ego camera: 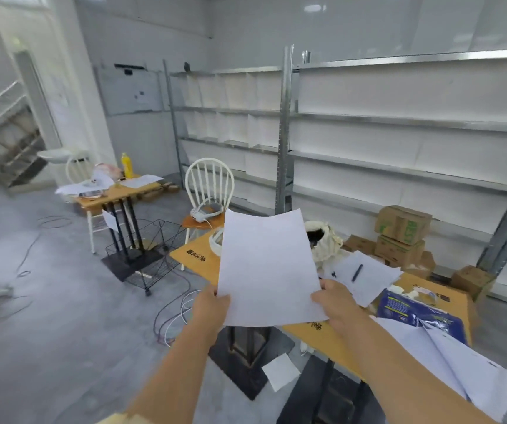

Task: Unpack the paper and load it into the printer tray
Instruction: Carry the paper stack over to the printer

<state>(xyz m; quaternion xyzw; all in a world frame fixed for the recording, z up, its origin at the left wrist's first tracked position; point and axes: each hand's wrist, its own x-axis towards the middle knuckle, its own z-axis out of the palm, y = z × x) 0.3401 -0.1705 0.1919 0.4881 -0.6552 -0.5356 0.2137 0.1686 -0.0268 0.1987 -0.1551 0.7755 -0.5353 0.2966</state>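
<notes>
I hold a thin stack of white paper (pixel 269 267) up in front of me, above the near edge of an orange table (pixel 198 261). My left hand (pixel 212 304) grips its lower left corner and my right hand (pixel 334 301) grips its lower right edge. A torn blue paper wrapper (pixel 414 310) lies on the table at the right, with loose white sheets (pixel 447 362) spilling from it over the table's near edge. No printer or tray can be seen.
More sheets with a black pen (pixel 357 272) lie on the table. A white wooden chair (pixel 209 191) with a headset stands behind it. A black wire basket (pixel 151 252), cables, a second table (pixel 114 194), metal shelving (pixel 285 133) and cardboard boxes (pixel 402 237) surround me.
</notes>
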